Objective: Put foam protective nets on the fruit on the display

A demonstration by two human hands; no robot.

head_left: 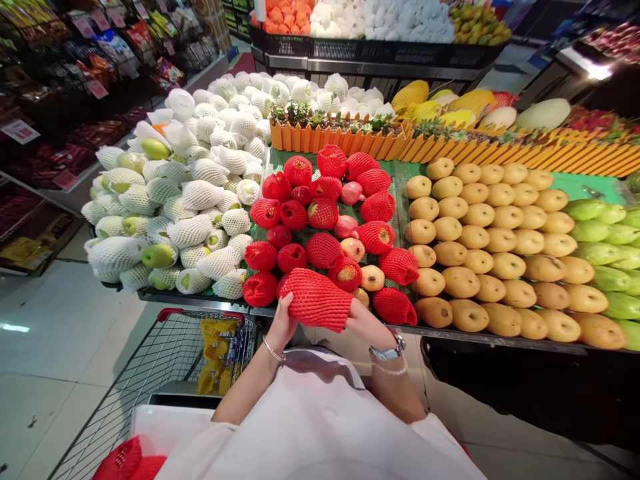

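A red foam net sleeve (pixel 320 300) lies across the front of my body, over the near edge of the fruit display. My left hand (pixel 284 321) grips its left end, thumb on top. The fingers of my right hand (pixel 369 327) reach into the sleeve's right opening and are hidden there. Whether a fruit is inside the sleeve, I cannot tell. Just beyond are pomegranates (pixel 346 275) in red foam nets, and bare ones such as a pale pomegranate (pixel 373 277) and a pinkish pomegranate (pixel 346 227).
White-netted green fruit (pixel 200 193) is heaped to the left; rows of tan oval fruit (pixel 505 243) fill the right. Behind the pomegranates runs an orange picket planter (pixel 340 140). A shopping cart (pixel 145 367) stands at the lower left, with red nets (pixel 131 460) beside my body.
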